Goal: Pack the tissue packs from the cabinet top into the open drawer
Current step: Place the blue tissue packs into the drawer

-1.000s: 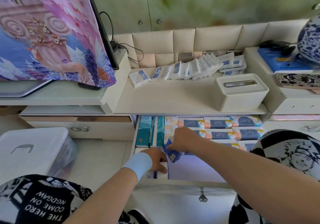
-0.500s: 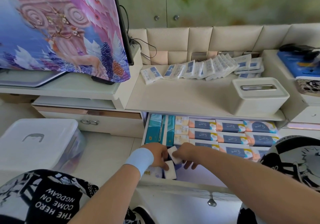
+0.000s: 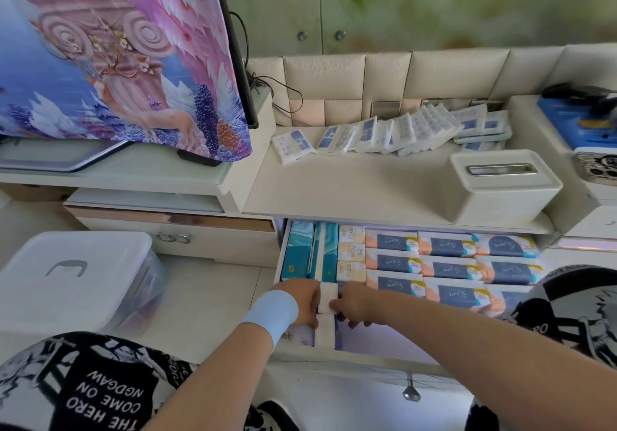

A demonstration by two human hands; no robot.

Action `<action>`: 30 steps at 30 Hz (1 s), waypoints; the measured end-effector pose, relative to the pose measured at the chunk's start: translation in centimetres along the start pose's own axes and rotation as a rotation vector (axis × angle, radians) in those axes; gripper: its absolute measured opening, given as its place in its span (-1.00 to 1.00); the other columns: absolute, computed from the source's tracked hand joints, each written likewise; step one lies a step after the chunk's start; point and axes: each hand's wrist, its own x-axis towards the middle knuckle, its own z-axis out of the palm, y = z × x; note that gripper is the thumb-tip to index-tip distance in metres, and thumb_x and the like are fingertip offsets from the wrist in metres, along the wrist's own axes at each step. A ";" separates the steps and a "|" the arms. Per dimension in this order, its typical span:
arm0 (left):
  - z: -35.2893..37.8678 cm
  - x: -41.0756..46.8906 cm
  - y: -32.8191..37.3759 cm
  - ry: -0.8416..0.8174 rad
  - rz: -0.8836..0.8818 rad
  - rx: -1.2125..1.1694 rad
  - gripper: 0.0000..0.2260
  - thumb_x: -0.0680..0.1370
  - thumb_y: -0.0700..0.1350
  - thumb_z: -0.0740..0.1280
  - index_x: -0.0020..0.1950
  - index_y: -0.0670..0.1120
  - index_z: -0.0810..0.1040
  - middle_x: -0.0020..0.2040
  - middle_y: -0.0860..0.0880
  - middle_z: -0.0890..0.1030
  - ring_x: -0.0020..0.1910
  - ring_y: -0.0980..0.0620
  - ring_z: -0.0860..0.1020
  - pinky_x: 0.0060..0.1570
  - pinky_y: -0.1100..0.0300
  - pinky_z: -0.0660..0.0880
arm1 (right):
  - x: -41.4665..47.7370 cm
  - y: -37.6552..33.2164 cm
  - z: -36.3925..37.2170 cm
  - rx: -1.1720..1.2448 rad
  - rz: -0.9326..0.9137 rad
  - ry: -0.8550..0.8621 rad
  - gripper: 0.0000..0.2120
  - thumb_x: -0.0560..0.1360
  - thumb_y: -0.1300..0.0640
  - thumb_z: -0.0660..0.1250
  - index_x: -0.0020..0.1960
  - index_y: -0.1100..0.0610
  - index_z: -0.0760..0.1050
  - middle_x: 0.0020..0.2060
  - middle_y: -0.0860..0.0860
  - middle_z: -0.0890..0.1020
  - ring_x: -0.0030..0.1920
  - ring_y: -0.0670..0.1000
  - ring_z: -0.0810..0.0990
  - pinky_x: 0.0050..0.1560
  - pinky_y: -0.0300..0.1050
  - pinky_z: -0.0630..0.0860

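A row of several small white-and-blue tissue packs leans along the back of the cabinet top. Below it the open drawer holds teal, cream and orange-navy tissue packages. At the drawer's front left, my left hand, with a light blue wristband, and my right hand press from both sides on an upright white tissue pack. A second white pack stands just in front of it.
A white tissue box stands on the cabinet top at right. A screen draped in purple patterned cloth rises at left. A clear lidded bin sits on the floor beside the drawer. My knees frame the bottom of the view.
My right hand has brought a pack down from the drawer's middle to the front left corner. Both hands have closed around it, and it now stands upright behind another pack.
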 end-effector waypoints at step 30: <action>2.0 -0.7 0.4 0.138 0.173 0.118 -0.03 0.30 0.08 0.58 0.56 0.10 0.10 0.50 0.03 0.12 0.48 -0.08 0.13 0.43 -0.07 0.31 | -0.6 2.3 1.8 0.212 0.160 -0.276 -0.61 0.61 0.33 0.17 0.42 0.15 0.39 0.27 0.11 0.58 0.26 0.08 0.56 0.27 0.08 0.50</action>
